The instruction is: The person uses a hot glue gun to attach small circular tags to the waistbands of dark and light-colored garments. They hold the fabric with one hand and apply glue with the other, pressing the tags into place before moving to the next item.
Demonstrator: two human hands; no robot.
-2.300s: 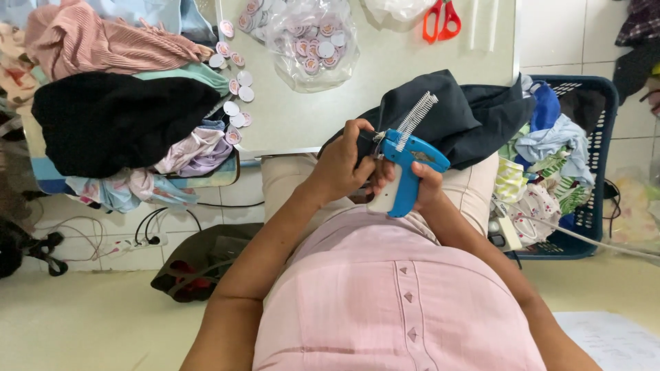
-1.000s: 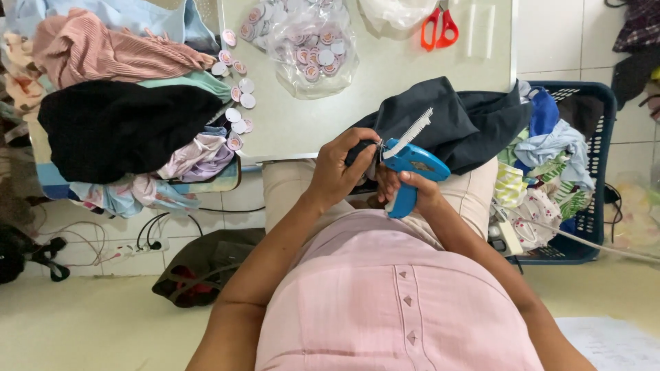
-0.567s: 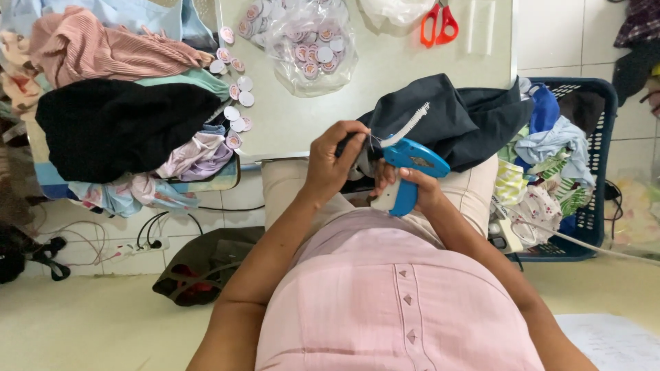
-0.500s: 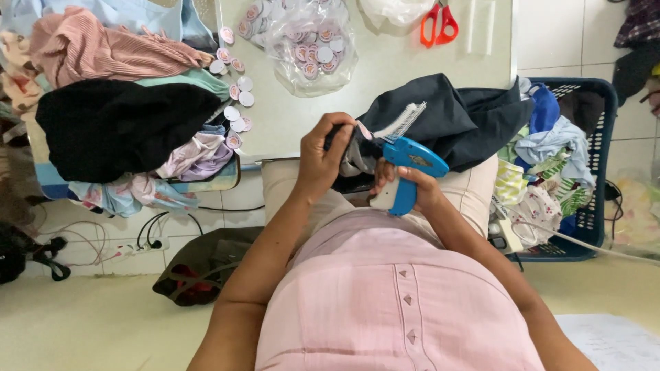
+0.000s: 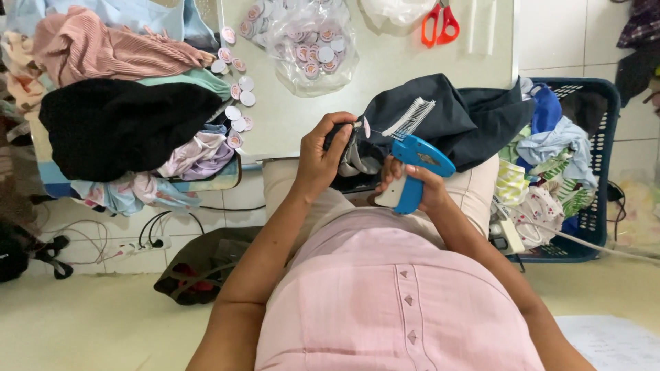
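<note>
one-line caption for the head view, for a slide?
Left hand pinches a dark garment while right hand grips a blue tagging gun against it.

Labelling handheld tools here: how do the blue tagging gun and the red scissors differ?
The blue tagging gun is gripped in the right hand, at the dark garment that the left hand pinches; the red scissors lie untouched at the table's far edge. The gun carries a white fastener strip; the scissors show only their red handles, blades out of frame. Both are bright plastic-handled hand tools.
</note>
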